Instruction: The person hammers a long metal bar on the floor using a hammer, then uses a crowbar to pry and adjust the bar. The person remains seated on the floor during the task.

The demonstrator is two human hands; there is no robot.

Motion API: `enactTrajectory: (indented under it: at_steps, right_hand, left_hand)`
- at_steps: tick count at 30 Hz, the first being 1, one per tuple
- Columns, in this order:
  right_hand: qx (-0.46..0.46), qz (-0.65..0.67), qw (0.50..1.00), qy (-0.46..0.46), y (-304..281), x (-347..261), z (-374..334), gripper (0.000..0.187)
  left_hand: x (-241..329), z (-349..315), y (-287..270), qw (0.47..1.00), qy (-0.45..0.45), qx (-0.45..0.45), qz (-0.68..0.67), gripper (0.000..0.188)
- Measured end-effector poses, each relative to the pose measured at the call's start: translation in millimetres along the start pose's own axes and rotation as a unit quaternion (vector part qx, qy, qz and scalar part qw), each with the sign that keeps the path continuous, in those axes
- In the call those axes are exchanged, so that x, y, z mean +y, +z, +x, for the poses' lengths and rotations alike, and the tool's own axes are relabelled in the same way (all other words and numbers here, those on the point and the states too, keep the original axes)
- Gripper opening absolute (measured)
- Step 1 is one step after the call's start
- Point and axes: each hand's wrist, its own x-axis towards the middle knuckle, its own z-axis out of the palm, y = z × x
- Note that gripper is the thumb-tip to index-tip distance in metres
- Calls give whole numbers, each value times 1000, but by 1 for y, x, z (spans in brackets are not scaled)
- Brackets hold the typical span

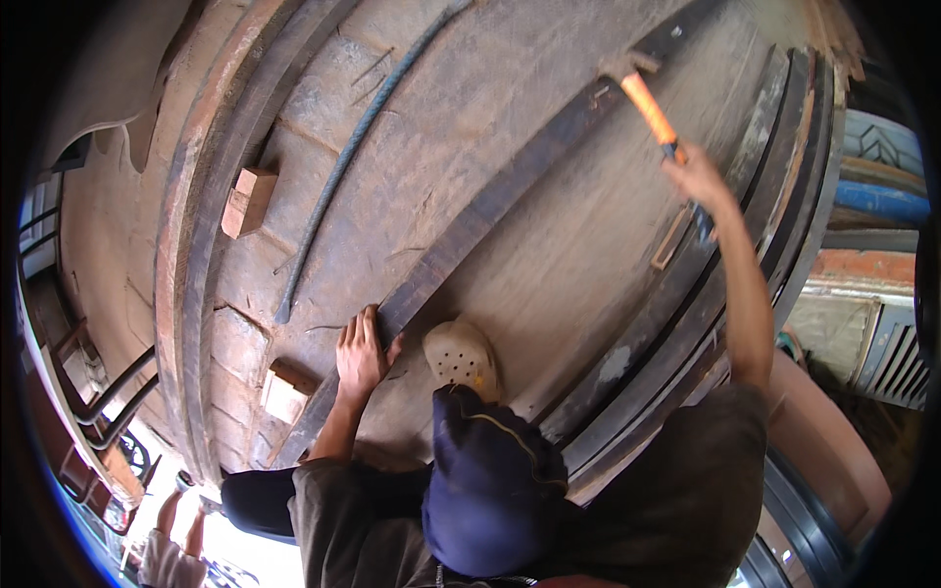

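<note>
A long dark wooden beam (500,201) runs diagonally from my lower left toward the upper right. My left hand (363,355) grips its near part, fingers over one edge and thumb on the other. In my right hand (698,181) is a hammer (649,108) with an orange and black handle, my fingers closed round the dark grip. The hammer's head is over the far part of the beam, close to a small nail-like piece; whether it touches the wood I cannot tell. Beside the beam, just right of my left hand, is my tan clog (459,355).
Left of the beam lie a ribbed metal rod (353,147) and two wooden blocks (248,203). Long planks (637,367) line the right side, with a small wood piece (671,238) near them. Another beam (186,216) curves along the left. Another person (176,549) shows at lower left.
</note>
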Motion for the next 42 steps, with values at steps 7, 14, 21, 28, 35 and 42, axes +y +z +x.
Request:
enactTrajectory:
  at_steps: [7, 14, 21, 28, 35, 42]
  right_hand:
    - [204, 232, 951, -25, -59, 38, 38, 14]
    - [47, 79, 996, -21, -16, 61, -5, 9]
    - [149, 85, 985, -34, -35, 50, 17, 9]
    - [126, 144, 982, 3, -45, 64, -1, 11]
    - [40, 44, 998, 4, -6, 38, -25, 7]
    - [116, 48, 991, -38, 5, 25, -27, 12]
  left_hand:
    - [-2, 2, 15, 1000, -1, -8, -18, 69]
    - [-2, -1, 8, 1000, 0, -16, -10, 68]
    - [1, 1, 10, 999, -11, -24, -21, 70]
    - [0, 0, 11, 1000, 10, 17, 6, 67]
    - [-1, -1, 7, 1000, -10, -3, -10, 67]
    - [1, 0, 7, 1000, -2, -4, -8, 66]
